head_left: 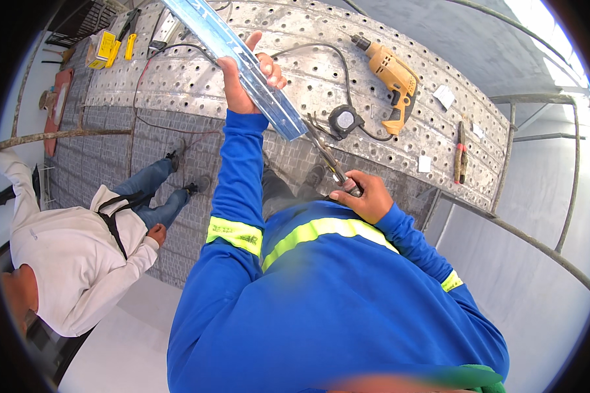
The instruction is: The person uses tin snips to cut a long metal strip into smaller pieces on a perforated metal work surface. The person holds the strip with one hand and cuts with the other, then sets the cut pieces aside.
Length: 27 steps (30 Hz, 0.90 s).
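Note:
My left hand [244, 85] grips a long, shiny metal channel [239, 62] from below. Its thumb is on one side and its fingers are on the other, and the channel slants up to the left over the perforated platform. Close to my waist, my right hand [368, 196] is closed around the dark grip of a slim hand tool [331, 160] that looks like metal snips. The tool's far end is at the channel's lower end; whether its jaws bite the metal cannot be made out.
On the perforated metal platform [295, 26] lie a yellow drill [390, 78] with its cord, a tape measure [345, 121], red-handled pliers [461, 154], a yellow cutter [130, 47] and a yellow box [102, 49]. Railings [544, 262] edge it. A person in a white top [78, 249] stands at left.

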Tool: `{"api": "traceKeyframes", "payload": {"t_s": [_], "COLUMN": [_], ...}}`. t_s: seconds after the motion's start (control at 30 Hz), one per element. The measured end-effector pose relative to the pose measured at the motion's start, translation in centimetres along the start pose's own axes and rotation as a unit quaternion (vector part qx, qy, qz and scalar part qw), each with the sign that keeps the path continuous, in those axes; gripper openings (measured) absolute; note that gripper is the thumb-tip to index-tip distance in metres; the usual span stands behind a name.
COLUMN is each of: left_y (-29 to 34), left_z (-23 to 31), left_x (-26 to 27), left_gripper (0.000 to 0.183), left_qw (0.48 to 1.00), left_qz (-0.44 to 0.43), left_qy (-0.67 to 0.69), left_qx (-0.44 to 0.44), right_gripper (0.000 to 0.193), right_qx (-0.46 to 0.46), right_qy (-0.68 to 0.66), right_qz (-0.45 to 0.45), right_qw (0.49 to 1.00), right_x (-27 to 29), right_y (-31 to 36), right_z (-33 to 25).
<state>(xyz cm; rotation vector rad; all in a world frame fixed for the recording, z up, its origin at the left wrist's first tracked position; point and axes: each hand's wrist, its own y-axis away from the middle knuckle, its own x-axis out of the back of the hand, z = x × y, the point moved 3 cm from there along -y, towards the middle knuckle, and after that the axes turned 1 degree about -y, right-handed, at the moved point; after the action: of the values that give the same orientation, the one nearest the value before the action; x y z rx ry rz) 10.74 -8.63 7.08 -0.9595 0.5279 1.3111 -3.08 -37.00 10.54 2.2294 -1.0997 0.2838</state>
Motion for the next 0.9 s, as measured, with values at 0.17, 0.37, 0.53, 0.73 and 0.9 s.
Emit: {"api": "traceKeyframes", "payload": {"t_s": [0.17,0.37,0.53,0.73,0.9], "left_y": [-0.2,0.0,0.0,0.3,0.2], "left_z": [-0.1,-0.5,-0.3,-0.7,-1.1], "left_x": [0.0,-0.6,-0.5,0.0,0.2], "left_gripper": [0.092,0.091,0.091,0.090,0.089], "left_qw": [1.000,1.000,1.000,1.000,1.000], "left_qz": [0.027,0.026,0.028,0.026,0.017], "left_qy": [-0.003,0.015,0.013,0.011,0.019], "left_qx": [0.011,0.005,0.001,0.001,-0.006], "right_gripper": [0.032,0.058,0.059,0.059,0.056], "right_qx": [0.042,-0.037,-0.025,-0.015,-0.010], "right_qy": [-0.031,-0.097,-0.060,-0.036,-0.014], "right_qz": [0.041,-0.035,-0.042,-0.035,-0.018], "right_qw": [0.998,0.994,0.997,0.999,1.000], "right_x": [0.3,0.6,0.9,0.9,1.0], "right_y": [0.3,-0.3,-0.4,-0.2,-0.4], "right_z": [-0.5,0.1,-0.6,-1.1,-0.8]}}
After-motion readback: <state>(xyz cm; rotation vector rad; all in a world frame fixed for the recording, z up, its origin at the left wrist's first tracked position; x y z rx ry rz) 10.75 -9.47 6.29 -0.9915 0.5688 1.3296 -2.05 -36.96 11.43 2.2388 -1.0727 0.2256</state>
